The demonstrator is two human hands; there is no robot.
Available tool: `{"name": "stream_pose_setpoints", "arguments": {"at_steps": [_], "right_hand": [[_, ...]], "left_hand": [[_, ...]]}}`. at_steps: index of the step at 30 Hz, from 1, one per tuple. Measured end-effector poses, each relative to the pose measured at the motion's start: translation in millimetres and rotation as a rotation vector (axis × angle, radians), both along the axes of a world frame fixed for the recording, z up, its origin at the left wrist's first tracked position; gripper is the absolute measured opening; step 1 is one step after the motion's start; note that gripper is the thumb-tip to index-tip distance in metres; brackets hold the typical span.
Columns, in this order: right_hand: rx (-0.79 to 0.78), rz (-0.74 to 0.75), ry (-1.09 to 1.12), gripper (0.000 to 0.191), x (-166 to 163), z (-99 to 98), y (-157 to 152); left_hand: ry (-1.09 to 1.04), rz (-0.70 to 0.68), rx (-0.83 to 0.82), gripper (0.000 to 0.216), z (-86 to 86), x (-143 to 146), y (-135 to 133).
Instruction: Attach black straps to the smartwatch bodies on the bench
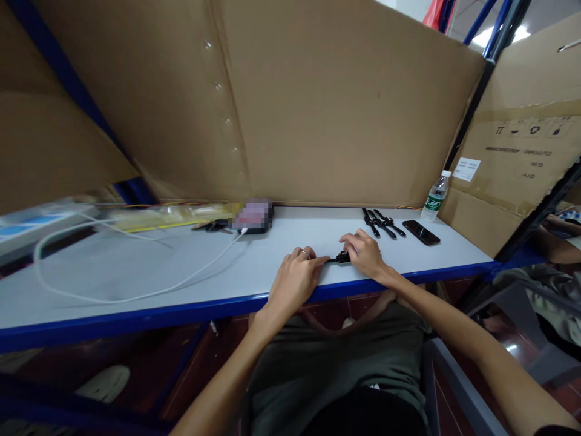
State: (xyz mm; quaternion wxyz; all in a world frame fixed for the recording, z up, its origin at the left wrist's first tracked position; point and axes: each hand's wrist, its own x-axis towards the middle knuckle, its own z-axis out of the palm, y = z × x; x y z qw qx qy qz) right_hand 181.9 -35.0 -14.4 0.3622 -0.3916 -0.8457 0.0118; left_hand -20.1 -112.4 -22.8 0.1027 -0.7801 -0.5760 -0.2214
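A small black piece with a slim strip and a wider, partly shiny end (344, 257) lies low over the front of the white table, between my hands. My left hand (295, 275), wearing a ring, is closed with its fingertips pinching the slim strip on the left. On the other side my right hand (365, 254) curls its fingers around the wider end, covering part of it. Several similar slender black pieces with shiny parts (384, 224) lie in a row just beyond my right hand.
A dark phone (422, 232) and a water bottle (434, 198) are at the right, by a cardboard box (512, 139). A second phone (255, 215) has a white cable (181, 284) looping left. Cardboard (318, 109) walls the back; a blue edge (181, 313) runs along the front.
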Motion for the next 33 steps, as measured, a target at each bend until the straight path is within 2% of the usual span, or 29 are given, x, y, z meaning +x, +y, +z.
{"name": "stream_pose_setpoints", "arguments": {"at_steps": [4, 9, 11, 25, 29, 33], "right_hand": [[0.009, -0.017, 0.002, 0.030, 1.1, -0.9, 0.6], [-0.012, 0.159, 0.015, 0.034, 3.7, -0.2, -2.2], [-0.016, 0.183, 0.024, 0.035, 3.6, 0.3, -2.8], [0.055, 0.015, -0.051, 0.030, 0.7, 0.1, -0.2], [0.038, 0.000, -0.014, 0.029, -1.5, -3.2, 3.1], [-0.032, 0.022, 0.124, 0.026, 10.1, -2.9, 7.8]], "left_hand": [[-0.009, -0.006, 0.009, 0.038, -0.4, -0.4, 0.4], [-0.006, -0.006, -0.015, 0.038, 0.7, -0.4, 0.4], [-0.005, -0.005, -0.019, 0.039, 0.8, -0.3, 0.2], [-0.014, -0.009, -0.009, 0.036, 1.9, 0.5, -1.0], [-0.026, -0.018, -0.003, 0.036, 1.7, 0.8, -1.0], [-0.014, 0.011, 0.000, 0.036, 2.7, 2.3, -2.3]]}}
